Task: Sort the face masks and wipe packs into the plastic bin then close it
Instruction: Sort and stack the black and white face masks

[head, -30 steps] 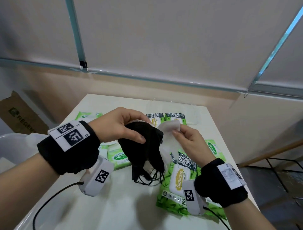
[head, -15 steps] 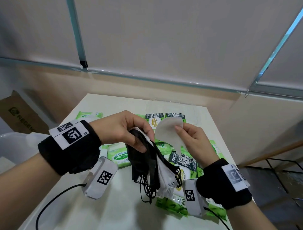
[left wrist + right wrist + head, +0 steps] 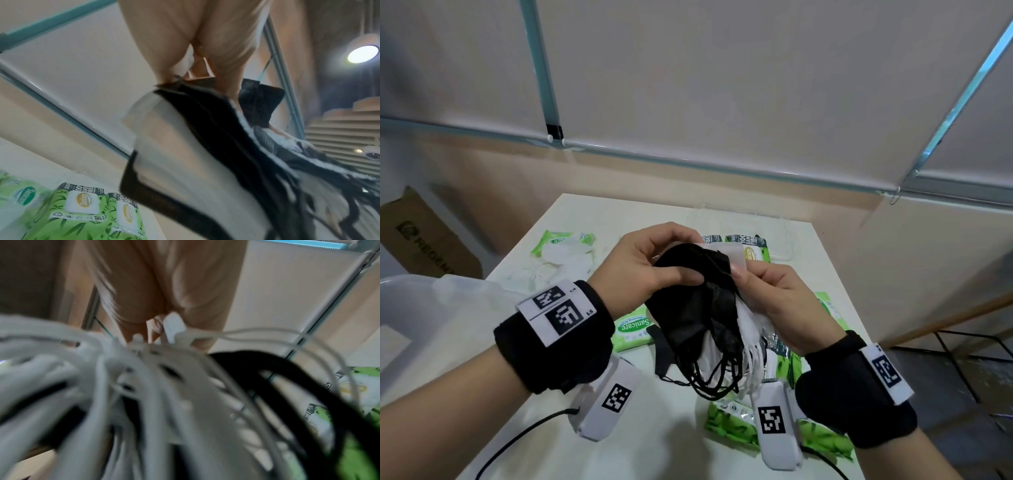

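Your left hand [image 3: 650, 270] is curled around the top of a bunch of face masks [image 3: 698, 308], thumb pressed across the black outer one, holding the bunch above the table [image 3: 654, 452]. Your right hand [image 3: 774, 301] meets it from the other side, fingers and thumb closed on the white masks at the edge of the same bunch. Black and white ear loops hang tangled below the masks, and the right wrist view shows little more than those loops, blurred. From the left wrist view you see the stacked edges of the black and white masks pinched between thumb and fingers.

Wipe packs lie on the table beneath and around your hands: a small green one [image 3: 631, 327] just under your left wrist, large leaf-printed ones [image 3: 825, 442] under your right wrist, two more [image 3: 92, 216] at the far side, and one at the far left with white masks [image 3: 566, 255] lying on it. The clear plastic bin [image 3: 410, 308] sits off the table's left edge, beside a cardboard box [image 3: 421, 240] on the floor
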The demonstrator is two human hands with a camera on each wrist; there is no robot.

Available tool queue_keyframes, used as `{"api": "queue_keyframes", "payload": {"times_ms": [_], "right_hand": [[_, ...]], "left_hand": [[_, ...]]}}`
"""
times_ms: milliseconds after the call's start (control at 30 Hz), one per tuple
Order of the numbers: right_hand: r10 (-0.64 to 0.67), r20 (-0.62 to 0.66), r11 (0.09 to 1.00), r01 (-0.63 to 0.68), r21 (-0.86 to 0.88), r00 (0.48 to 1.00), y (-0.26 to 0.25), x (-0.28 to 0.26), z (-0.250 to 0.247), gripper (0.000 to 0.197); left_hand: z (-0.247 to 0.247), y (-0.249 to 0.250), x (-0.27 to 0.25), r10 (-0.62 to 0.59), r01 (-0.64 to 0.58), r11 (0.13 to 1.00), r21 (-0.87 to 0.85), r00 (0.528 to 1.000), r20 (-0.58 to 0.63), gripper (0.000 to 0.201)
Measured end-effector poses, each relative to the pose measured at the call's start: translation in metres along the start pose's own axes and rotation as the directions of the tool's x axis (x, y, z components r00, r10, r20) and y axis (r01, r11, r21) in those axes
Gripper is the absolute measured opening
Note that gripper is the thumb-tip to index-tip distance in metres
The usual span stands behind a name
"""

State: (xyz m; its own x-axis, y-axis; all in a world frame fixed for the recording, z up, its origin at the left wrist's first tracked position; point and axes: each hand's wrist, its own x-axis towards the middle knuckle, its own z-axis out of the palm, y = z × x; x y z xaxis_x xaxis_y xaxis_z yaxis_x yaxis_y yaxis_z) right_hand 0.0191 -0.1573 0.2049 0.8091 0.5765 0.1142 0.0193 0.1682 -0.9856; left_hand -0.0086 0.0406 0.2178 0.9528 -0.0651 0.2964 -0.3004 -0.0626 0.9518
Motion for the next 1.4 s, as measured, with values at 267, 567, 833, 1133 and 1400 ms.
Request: {"api": "queue_keyframes", "payload": {"times_ms": [267, 567, 833, 1133, 1400], "right_hand": [[0.016, -0.061, 0.999, -0.019, -0.048, 0.998, -0.003, -0.001, 0.003, 0.028], [-0.019, -0.027, 0.998, 0.018, -0.059, 0.999, -0.012, -0.002, 0.004, 0.020], [-0.049, -0.048, 0.992, 0.043, -0.118, 0.998, -0.013, -0.002, 0.004, 0.025], [-0.041, -0.097, 0.982, 0.022, -0.186, 0.994, -0.012, 0.002, 0.004, 0.037], [-0.083, -0.206, 0.976, 0.037, -0.216, 0.975, -0.003, 0.006, 0.004, 0.030]], "left_hand": [[0.002, -0.007, -0.003, 0.255, -0.241, 0.929, 0.282, 0.967, -0.011, 0.015], [0.004, -0.006, -0.003, 0.417, -0.359, 0.847, 0.393, 0.906, -0.071, 0.018], [0.005, -0.003, -0.006, 0.452, -0.388, 0.831, 0.399, 0.889, -0.075, 0.017], [0.004, -0.003, -0.008, 0.411, -0.358, 0.839, 0.410, 0.911, -0.046, 0.017], [0.006, -0.006, -0.004, 0.176, -0.182, 0.906, 0.383, 0.983, 0.052, 0.024]]}}
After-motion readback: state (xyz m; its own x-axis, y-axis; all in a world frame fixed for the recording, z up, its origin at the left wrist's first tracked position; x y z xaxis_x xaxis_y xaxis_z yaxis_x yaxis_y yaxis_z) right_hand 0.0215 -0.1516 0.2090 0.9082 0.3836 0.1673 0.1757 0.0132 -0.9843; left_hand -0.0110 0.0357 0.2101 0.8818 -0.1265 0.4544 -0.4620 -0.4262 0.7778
